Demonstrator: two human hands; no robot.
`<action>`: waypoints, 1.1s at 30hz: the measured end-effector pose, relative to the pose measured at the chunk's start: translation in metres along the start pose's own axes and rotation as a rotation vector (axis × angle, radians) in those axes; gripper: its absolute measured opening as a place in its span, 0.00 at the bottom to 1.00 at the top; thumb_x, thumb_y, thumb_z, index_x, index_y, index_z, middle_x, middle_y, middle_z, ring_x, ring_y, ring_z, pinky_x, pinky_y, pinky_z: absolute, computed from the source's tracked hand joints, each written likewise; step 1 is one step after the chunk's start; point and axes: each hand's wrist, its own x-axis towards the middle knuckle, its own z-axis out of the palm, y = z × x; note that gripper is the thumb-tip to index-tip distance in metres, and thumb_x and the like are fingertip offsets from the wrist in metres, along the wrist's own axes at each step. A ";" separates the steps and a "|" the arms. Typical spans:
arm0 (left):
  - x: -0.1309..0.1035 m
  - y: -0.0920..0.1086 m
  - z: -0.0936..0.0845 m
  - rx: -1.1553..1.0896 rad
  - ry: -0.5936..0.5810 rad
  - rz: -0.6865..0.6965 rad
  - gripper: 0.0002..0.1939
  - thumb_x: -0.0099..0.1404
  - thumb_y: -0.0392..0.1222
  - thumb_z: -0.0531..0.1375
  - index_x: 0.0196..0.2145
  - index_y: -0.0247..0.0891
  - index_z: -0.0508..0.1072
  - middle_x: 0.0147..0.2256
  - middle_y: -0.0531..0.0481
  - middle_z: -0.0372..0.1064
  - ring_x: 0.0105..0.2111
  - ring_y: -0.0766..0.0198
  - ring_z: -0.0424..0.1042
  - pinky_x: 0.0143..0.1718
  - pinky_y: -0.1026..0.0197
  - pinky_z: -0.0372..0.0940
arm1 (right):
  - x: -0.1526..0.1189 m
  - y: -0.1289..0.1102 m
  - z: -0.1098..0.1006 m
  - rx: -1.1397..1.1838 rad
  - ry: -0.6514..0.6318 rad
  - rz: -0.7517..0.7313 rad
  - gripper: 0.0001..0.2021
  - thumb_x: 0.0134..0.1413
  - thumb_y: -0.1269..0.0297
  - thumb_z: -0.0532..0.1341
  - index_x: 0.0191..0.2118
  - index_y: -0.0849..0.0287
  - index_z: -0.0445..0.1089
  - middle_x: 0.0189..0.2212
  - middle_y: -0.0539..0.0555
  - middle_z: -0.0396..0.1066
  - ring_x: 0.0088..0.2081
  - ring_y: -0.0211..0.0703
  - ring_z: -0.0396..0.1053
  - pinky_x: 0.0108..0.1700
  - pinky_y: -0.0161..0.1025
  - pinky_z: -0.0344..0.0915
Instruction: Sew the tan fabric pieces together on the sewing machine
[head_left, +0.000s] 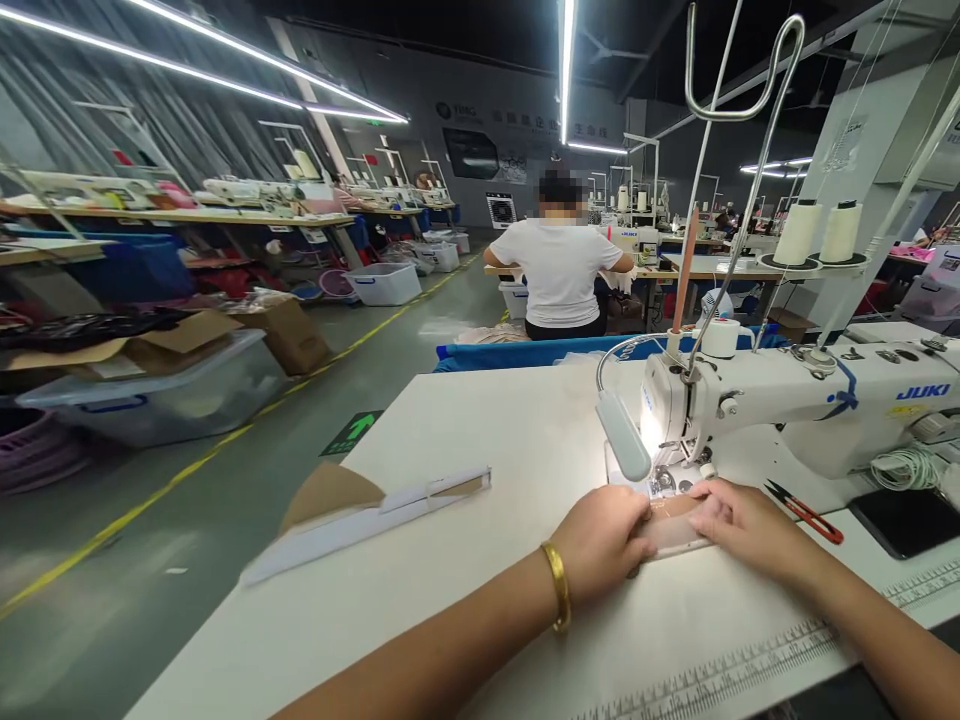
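Note:
A small piece of pale fabric (pixel 675 532) lies in front of the presser foot of a white sewing machine (pixel 757 395). My left hand (pixel 606 530), with a gold bangle at the wrist, is closed on the fabric's left edge. On the right edge, my right hand (pixel 739 520) pinches the same piece with bent fingers. The machine's lamp (pixel 624 435) lights the needle area just beyond both hands. Red-handled thread snips (pixel 806 512) lie to the right of my right hand.
Folded white and brown card (pixel 375 515) rests on the table's left side. A dark phone (pixel 904 515) lies at the right, and a ruler strip (pixel 750 665) runs along the front edge. Ahead, a person in a white shirt (pixel 562 270) sits at another machine.

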 end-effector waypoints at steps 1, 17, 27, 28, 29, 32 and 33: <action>0.002 0.000 0.002 -0.013 0.007 -0.001 0.06 0.62 0.37 0.63 0.30 0.40 0.67 0.33 0.50 0.71 0.35 0.57 0.69 0.37 0.58 0.61 | 0.005 0.001 0.004 0.031 -0.013 -0.006 0.09 0.58 0.60 0.65 0.43 0.51 0.77 0.29 0.48 0.74 0.32 0.46 0.68 0.35 0.38 0.60; -0.001 -0.008 0.000 -0.360 0.043 -0.070 0.16 0.70 0.47 0.52 0.28 0.40 0.71 0.27 0.53 0.70 0.29 0.62 0.68 0.32 0.60 0.61 | 0.006 0.013 0.014 0.152 0.046 -0.010 0.12 0.65 0.53 0.60 0.41 0.55 0.75 0.32 0.50 0.76 0.35 0.47 0.70 0.38 0.40 0.64; -0.004 -0.007 -0.001 -0.346 0.113 -0.116 0.17 0.70 0.44 0.51 0.27 0.40 0.73 0.25 0.53 0.68 0.28 0.61 0.66 0.33 0.60 0.61 | 0.009 0.021 0.018 0.109 0.131 0.001 0.14 0.67 0.53 0.56 0.32 0.54 0.66 0.31 0.50 0.73 0.37 0.48 0.70 0.39 0.40 0.63; -0.004 -0.007 -0.001 -0.343 0.114 -0.119 0.17 0.70 0.44 0.51 0.27 0.40 0.73 0.25 0.53 0.68 0.28 0.61 0.66 0.33 0.60 0.61 | 0.009 0.021 0.018 0.101 0.138 -0.001 0.14 0.67 0.53 0.56 0.31 0.54 0.65 0.31 0.50 0.73 0.36 0.47 0.70 0.39 0.40 0.62; -0.004 -0.007 -0.001 -0.339 0.116 -0.122 0.17 0.70 0.44 0.51 0.27 0.40 0.73 0.25 0.53 0.68 0.28 0.61 0.66 0.33 0.60 0.61 | 0.009 0.022 0.018 0.091 0.146 -0.003 0.14 0.67 0.53 0.56 0.31 0.54 0.65 0.31 0.50 0.73 0.36 0.47 0.69 0.38 0.40 0.62; -0.003 -0.007 0.000 -0.325 0.112 -0.122 0.17 0.70 0.43 0.50 0.26 0.40 0.71 0.24 0.53 0.68 0.28 0.61 0.67 0.33 0.59 0.61 | 0.011 0.023 0.020 0.067 0.170 -0.008 0.16 0.68 0.52 0.55 0.29 0.54 0.63 0.29 0.49 0.72 0.32 0.45 0.67 0.34 0.38 0.60; -0.003 -0.007 0.001 -0.312 0.112 -0.115 0.17 0.71 0.43 0.50 0.26 0.40 0.71 0.24 0.53 0.67 0.28 0.61 0.67 0.33 0.59 0.61 | 0.012 0.023 0.021 0.059 0.178 -0.010 0.17 0.68 0.51 0.55 0.29 0.54 0.62 0.28 0.49 0.71 0.31 0.44 0.66 0.33 0.38 0.59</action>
